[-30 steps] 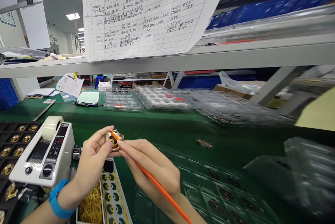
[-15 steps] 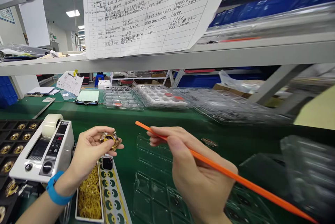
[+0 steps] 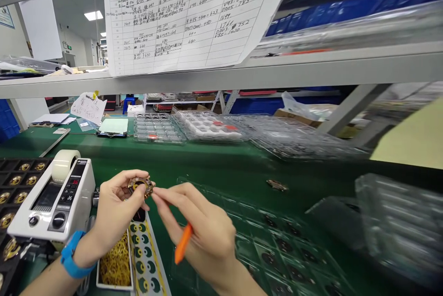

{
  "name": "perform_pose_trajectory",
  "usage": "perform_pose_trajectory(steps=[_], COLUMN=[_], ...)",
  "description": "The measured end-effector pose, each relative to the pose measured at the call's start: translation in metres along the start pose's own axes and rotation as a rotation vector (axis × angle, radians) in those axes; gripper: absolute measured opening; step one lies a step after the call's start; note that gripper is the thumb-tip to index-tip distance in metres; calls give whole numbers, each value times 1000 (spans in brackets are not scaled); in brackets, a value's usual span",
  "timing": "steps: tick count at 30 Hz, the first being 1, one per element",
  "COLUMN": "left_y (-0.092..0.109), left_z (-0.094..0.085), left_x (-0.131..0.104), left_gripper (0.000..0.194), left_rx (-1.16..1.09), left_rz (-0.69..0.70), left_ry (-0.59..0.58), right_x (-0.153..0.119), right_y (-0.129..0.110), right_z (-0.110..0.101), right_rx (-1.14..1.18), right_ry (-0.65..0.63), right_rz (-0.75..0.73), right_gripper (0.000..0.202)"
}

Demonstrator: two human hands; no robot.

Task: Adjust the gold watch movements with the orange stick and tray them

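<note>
inward of the counter's [image 3: 221, 160] far edge, the left hand [image 3: 119, 203] is clamped on the gold part [image 3: 133, 188], likely steadying it for the right hand [image 3: 204, 236], whose fingertips seem to touch its rim; the orange stick [image 3: 183, 244] is gripped in that palm, perhaps freeing finger and thumb.

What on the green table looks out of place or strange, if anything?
One thin part lies loose on the green table, beyond the clear tray that holds dark parts. Being alone outside the tray makes it look misplaced, though this may be intended. Nothing looks spilled.
</note>
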State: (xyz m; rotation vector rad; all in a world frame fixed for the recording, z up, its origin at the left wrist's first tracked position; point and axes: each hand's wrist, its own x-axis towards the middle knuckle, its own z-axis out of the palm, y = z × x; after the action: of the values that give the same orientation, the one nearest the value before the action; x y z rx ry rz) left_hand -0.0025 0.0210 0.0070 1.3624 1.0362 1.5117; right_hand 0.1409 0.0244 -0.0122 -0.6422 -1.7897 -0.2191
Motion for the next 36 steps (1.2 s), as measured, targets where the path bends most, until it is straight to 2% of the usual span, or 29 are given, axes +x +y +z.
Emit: perform_pose_trajectory(steps=[3, 7, 15, 20, 23, 26, 28, 30, 33, 36], left_y=[-1, -4, -11, -17, -17, -7, 2, 11, 19, 20], left_z=[1, 2, 6, 2, -3, -12, -17, -21, -24, -24], left_x=[-5, -11, -14, -4, 4, 7, 6, 4, 1, 0], left_gripper=[26, 39, 42, 41, 43, 43, 42, 41, 40, 39], left_rx=[31, 178, 307, 265, 204, 100, 57, 44, 27, 16], left_rz=[11, 89, 165, 120, 59, 59, 118, 175, 207, 203], left_ry=[-50, -109, -160, -79, -1, 99, 160, 191, 188, 158], right_x=[-2, -2, 4, 13, 13, 5, -3, -12, -23, -28], right_y=[1, 4, 6, 13, 20, 27, 31, 33, 34, 32], right_z=[6, 6, 6, -4, -5, 9, 25, 42, 59, 65], right_rx=[-36, -33, 129, 544, 699, 674, 654, 660, 663, 649], right_ry=[16, 21, -11, -207, -232, -383, -535, -636, -713, -759], right_rz=[29, 95, 283, 550, 663, 753, 778, 775, 769, 772], right_gripper=[14, 12, 16, 17, 24, 27, 31, 31, 18, 7])
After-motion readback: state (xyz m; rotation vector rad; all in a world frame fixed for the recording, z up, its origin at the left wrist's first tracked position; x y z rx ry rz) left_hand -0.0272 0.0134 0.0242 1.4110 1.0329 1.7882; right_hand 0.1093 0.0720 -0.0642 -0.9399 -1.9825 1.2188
